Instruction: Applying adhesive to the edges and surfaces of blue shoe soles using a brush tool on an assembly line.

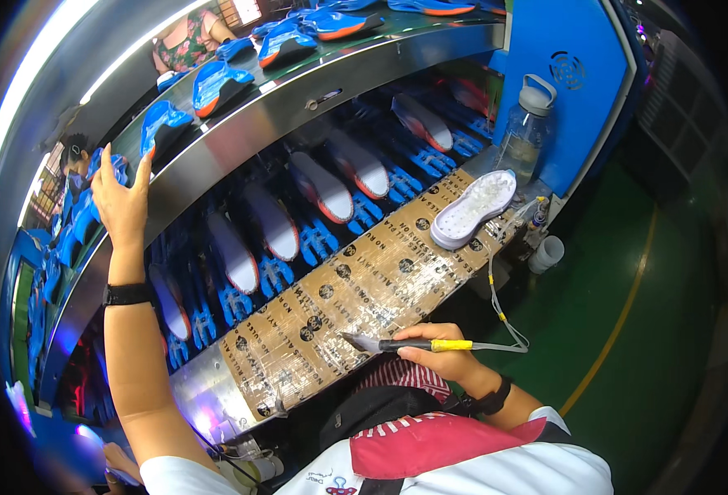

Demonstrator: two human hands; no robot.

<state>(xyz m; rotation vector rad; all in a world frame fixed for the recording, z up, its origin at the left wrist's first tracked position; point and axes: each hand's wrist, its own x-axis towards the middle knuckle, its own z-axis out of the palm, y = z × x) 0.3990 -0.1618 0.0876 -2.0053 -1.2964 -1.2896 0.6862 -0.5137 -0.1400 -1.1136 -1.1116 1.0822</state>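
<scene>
My left hand (123,198) is raised at the upper conveyor at left. Its thumb and fingers are spread around the near edge of the belt, beside a blue shoe piece (163,125) with an orange edge; whether the fingertips touch it I cannot tell. Low in the middle, my right hand (442,356) grips a glue brush (393,343) with dark bristles, a black handle and yellow tape. A thin clear tube (504,347) runs from the brush's end. The bristles point left, just over a ledge (356,289) covered in brown printed card and clear film.
Below the upper belt (314,78), several dark shoe soles with white ends (324,194) lie on blue racks. A white sole (473,210) holding clear lumps rests on the ledge. A water bottle (525,132) stands by the blue machine housing (574,107). Two people are beyond the belt.
</scene>
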